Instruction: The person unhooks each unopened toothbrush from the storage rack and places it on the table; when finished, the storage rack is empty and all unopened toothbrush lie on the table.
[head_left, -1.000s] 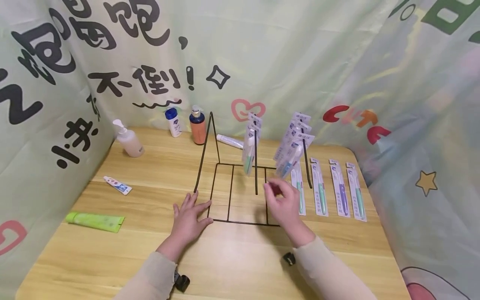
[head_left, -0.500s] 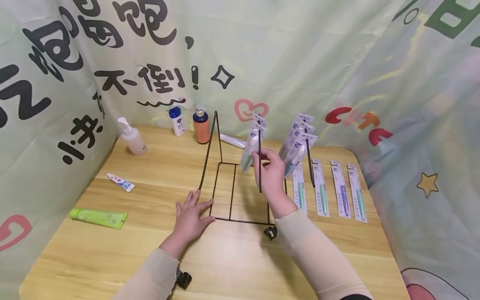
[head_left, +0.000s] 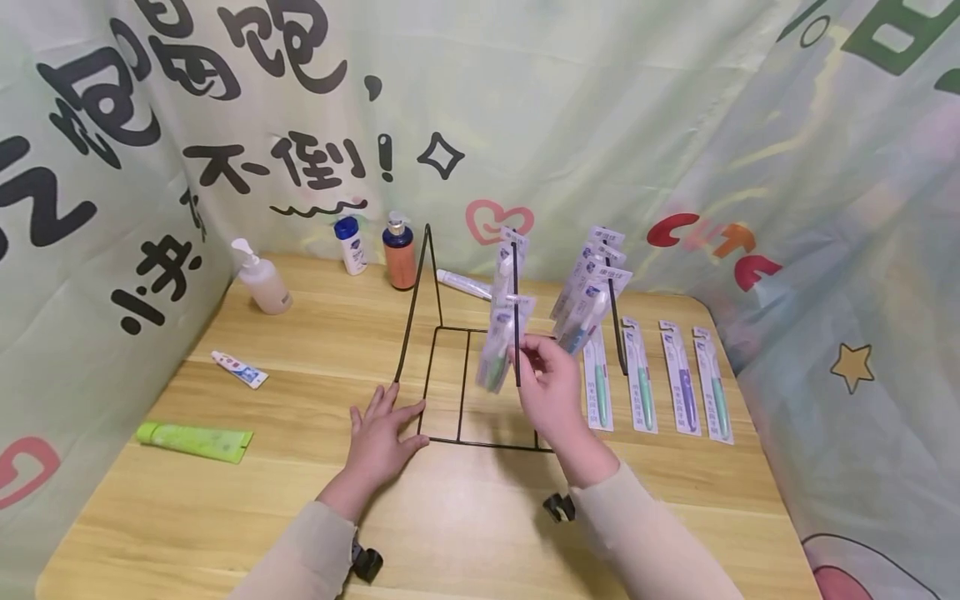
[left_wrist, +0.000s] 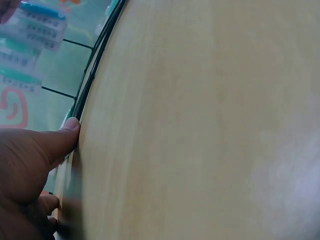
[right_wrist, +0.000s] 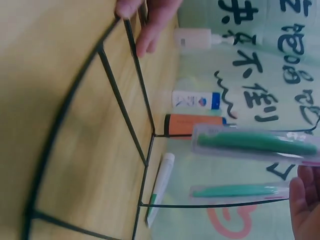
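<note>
A black wire rack (head_left: pixel 480 440) stands mid-table with three prongs. Packaged toothbrushes (head_left: pixel 507 258) hang on the middle prong, and more packs (head_left: pixel 588 292) hang on the right one. My right hand (head_left: pixel 525 354) pinches one green-toothbrush pack (head_left: pixel 501 350) low on the middle prong, apart from the others. The right wrist view shows that pack (right_wrist: pixel 255 142) with my fingers (right_wrist: pixel 305 200) at its end. My left hand (head_left: pixel 382 421) lies flat on the table, and its thumb (left_wrist: pixel 57 142) touches the rack's base wire (left_wrist: pixel 95 75).
Several toothbrush packs (head_left: pixel 678 379) lie in a row on the table to the right of the rack. A pump bottle (head_left: pixel 258 279), white bottle (head_left: pixel 348 246), orange bottle (head_left: pixel 397 250) and tube (head_left: pixel 465 283) stand behind. A small tube (head_left: pixel 236 369) and green tube (head_left: pixel 191 440) lie left.
My right hand rose from near the rack's base to the packs on the middle prong, took hold of one, and drew it down the prong toward me. The left hand stayed put.
</note>
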